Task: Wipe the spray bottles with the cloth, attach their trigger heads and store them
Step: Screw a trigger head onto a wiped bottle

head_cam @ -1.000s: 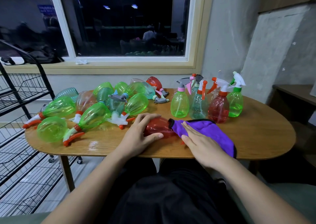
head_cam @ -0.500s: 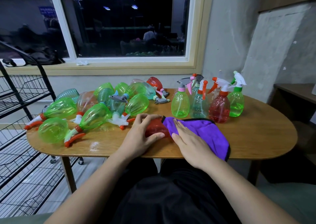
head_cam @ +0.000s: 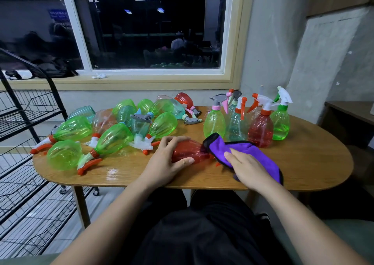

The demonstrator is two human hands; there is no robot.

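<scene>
A red spray bottle (head_cam: 189,151) lies on its side near the front edge of the wooden table (head_cam: 303,163). My left hand (head_cam: 168,161) grips its base end, fingers over the top and thumb along the front. A purple cloth (head_cam: 249,153) with a black edge covers the bottle's neck end. My right hand (head_cam: 247,168) presses flat on the cloth, fingers straight. The bottle's neck and head are hidden under the cloth.
Several green, clear and red bottles (head_cam: 113,137) lie in a heap on the table's left half. Several upright bottles with trigger heads (head_cam: 261,127) stand at the back right. A black wire rack (head_cam: 24,135) stands to the left. A window is behind the table.
My right hand and the cloth slid left along the bottle, then back right; the cloth's left edge now stands folded up. My left hand kept its grip.
</scene>
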